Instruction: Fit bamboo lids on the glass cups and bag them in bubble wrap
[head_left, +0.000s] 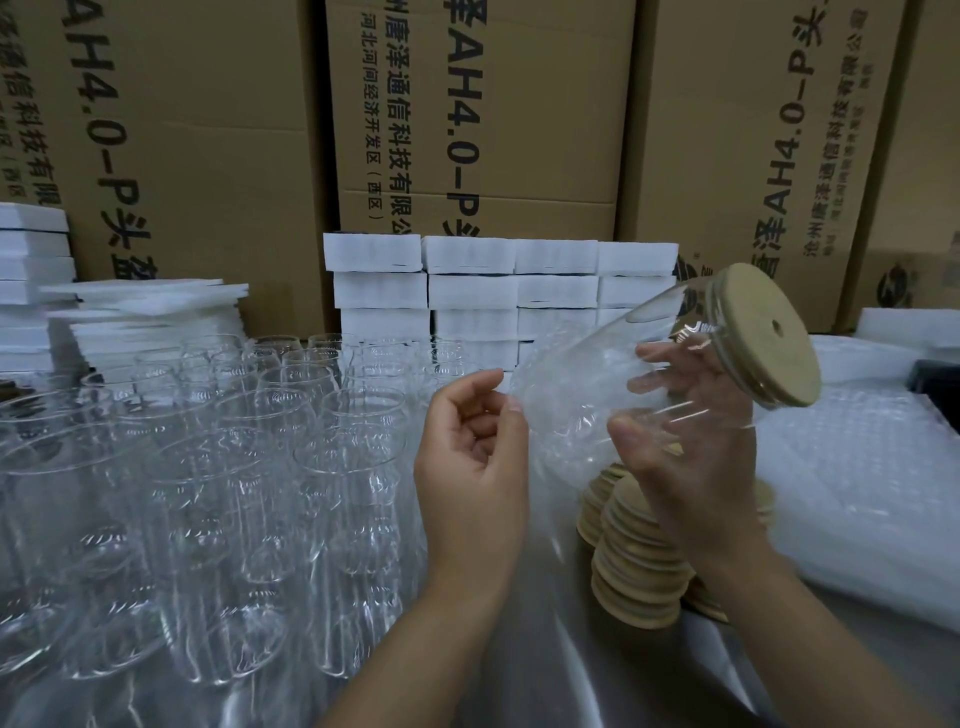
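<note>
The right hand (691, 467) gripped the glass cup (618, 343) aloft, tilted with its bamboo lid (769, 338) up-right and its base pointing left toward the left hand (470, 462), whose curled fingers seemingly pinched the bubble-wrap bag (558, 441) at the base.

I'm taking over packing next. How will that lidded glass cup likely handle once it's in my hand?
Probably fragile and slippery: the glass cup looks thin and smooth, and the right hand grips it with fingers curled round. Laid on its side it would likely roll, being round. The bamboo lid perhaps makes it somewhat top-heavy.
</note>
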